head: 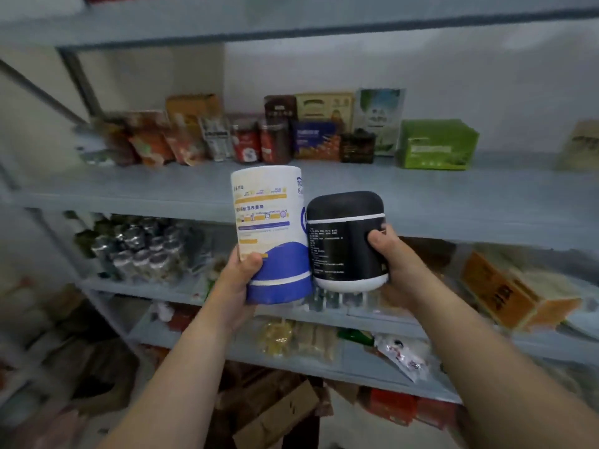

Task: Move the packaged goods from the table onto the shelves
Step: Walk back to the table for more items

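Our left hand (241,273) grips a white-and-blue canister (270,234), our right hand (387,254) a black jar (346,241) — fingers curled round each, both held upright, side by side before the grey shelf (453,196).

Bare shelf front (453,189) before boxes (436,144) and jars (259,140).

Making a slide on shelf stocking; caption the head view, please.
Left hand holds a white-and-blue canister, right hand a black jar, before a stocked grey shelf.
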